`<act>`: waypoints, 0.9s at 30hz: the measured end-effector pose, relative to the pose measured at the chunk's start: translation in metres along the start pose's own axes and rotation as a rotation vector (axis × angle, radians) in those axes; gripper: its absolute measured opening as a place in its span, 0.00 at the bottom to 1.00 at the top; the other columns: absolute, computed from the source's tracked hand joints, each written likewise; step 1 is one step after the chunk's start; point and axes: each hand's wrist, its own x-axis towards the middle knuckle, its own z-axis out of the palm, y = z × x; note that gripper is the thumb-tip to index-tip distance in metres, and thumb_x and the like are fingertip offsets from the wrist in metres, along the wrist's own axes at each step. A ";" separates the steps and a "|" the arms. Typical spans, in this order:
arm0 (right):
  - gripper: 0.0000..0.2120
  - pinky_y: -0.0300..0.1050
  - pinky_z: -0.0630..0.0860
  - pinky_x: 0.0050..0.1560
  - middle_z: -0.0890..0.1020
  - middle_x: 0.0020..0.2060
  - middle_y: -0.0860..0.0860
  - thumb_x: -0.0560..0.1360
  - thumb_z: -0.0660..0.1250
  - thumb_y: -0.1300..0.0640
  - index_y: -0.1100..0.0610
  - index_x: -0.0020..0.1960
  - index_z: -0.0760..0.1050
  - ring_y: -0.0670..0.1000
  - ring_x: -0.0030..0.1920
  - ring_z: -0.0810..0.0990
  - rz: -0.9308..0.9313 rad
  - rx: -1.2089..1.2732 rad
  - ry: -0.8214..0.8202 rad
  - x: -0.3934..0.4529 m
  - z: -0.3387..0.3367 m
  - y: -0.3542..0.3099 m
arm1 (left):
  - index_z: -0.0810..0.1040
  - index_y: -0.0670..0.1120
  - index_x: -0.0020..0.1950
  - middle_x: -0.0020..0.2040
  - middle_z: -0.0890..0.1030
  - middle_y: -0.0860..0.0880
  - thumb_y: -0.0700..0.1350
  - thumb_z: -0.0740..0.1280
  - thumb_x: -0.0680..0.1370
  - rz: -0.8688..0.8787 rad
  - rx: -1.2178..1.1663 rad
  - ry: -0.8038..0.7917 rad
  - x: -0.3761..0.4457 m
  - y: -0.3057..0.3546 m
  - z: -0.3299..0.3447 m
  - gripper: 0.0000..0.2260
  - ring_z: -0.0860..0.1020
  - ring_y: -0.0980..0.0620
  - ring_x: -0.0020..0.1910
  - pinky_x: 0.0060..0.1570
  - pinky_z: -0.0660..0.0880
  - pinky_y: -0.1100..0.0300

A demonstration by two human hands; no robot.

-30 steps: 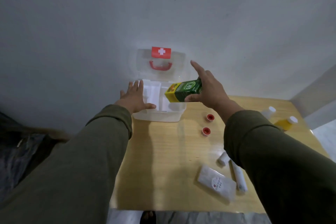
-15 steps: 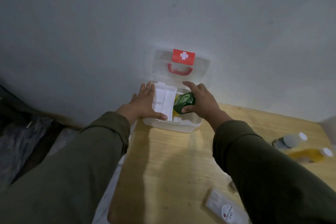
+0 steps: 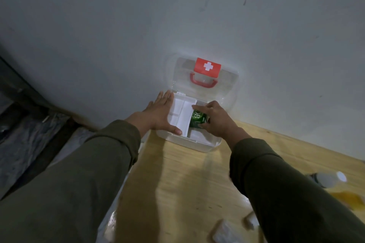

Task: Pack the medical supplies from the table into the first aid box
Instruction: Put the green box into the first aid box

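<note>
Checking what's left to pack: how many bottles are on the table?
2: a clear white-capped bottle at the table's right edge and a yellow bottle just nearer. The right sleeve may hide others.

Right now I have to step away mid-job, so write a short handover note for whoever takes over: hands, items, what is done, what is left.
Left hand: open, flat on the left side of the first aid box, steadying it.
Right hand: gripping the green carton, lowering it into the box beside the white packets.
Lid: open, against the wall.
Done: white packets in; carton nearly in, not released.
Left on the table: clear bottle, yellow bottle, white wrapped items at the near edge, blurred.
</note>
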 end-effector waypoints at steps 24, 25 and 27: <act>0.24 0.36 0.65 0.30 0.74 0.57 0.62 0.71 0.64 0.68 0.55 0.65 0.65 0.55 0.45 0.74 0.394 0.431 0.089 0.005 0.022 -0.007 | 0.33 0.44 0.75 0.77 0.34 0.47 0.64 0.73 0.64 -0.030 0.021 -0.011 0.000 0.004 -0.001 0.60 0.34 0.45 0.76 0.74 0.43 0.43; 0.23 0.39 0.69 0.31 0.75 0.55 0.62 0.71 0.63 0.67 0.55 0.64 0.65 0.56 0.44 0.75 0.403 0.477 0.098 0.005 0.022 -0.007 | 0.33 0.44 0.75 0.77 0.34 0.47 0.64 0.73 0.64 -0.030 0.020 -0.009 0.000 0.004 -0.001 0.60 0.34 0.45 0.76 0.73 0.43 0.43; 0.20 0.46 0.76 0.36 0.76 0.53 0.62 0.73 0.61 0.63 0.54 0.64 0.64 0.59 0.44 0.79 0.415 0.543 0.109 0.006 0.023 -0.008 | 0.33 0.44 0.75 0.77 0.34 0.47 0.64 0.73 0.64 -0.031 0.019 -0.006 0.000 0.005 -0.001 0.60 0.35 0.45 0.76 0.73 0.43 0.43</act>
